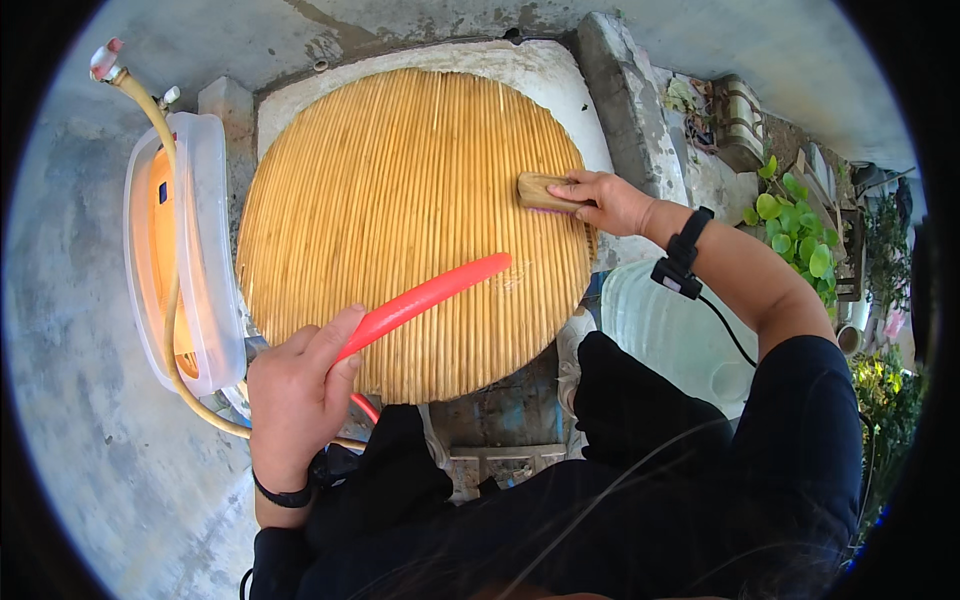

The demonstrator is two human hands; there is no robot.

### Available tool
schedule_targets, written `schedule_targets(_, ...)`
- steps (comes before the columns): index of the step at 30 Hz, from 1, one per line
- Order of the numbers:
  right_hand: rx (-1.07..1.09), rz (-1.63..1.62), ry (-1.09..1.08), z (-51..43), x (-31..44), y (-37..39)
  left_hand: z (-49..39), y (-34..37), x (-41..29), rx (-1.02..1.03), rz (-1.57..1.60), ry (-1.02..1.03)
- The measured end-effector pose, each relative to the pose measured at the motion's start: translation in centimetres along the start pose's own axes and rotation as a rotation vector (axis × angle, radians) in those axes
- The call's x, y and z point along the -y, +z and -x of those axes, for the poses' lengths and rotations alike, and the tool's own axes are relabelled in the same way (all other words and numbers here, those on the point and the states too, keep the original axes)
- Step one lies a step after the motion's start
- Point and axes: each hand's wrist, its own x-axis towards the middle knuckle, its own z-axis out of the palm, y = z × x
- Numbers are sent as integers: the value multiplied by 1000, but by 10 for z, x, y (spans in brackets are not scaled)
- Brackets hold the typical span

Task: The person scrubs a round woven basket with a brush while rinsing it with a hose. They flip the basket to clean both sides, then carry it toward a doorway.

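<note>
A large round mat or lid of ribbed, straw-coloured stalks [405,210] lies wet in front of me. My right hand [607,201] grips a wooden scrubbing brush [546,192], bristles down, near the right edge of the round. My left hand [307,382] is closed around a red hose [427,296] at the lower left. The hose's free end is over the lower right part of the stalks, where a little water splashes on the surface.
At the left stands a clear plastic tub [225,262] with an orange item inside; a yellowish hose [171,300] runs over it from a wall tap [111,69]. A translucent basin [667,337] stands at the right, below a concrete ledge [626,97]. Leafy plants [799,225] grow further right.
</note>
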Motion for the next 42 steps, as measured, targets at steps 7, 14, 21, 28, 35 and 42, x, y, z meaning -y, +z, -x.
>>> schedule_targets(7, -226, 221, 415, -146, -77, -17, -4, 2, -1, 8, -25, 14)
schedule_targets(14, 184, -171, -18, -42, -22, -26, -6, 2, 2, -27, 24, -1)
schedule_targets(21, -37, 5, 35, -75, -42, -18, -19, 10, -5, 114, -14, -8)
schedule_targets(28, -1, -44, 55, -72, -35, -18, -21, 19, -16, 115, -40, 55)
schedule_targets(35, -17, 17, -58, -26, -13, -10, -28, 35, -28, 122, -67, 201)
schedule_targets(42, -42, -16, -99, -32, 12, -6, -27, 48, -31, 97, -131, 192)
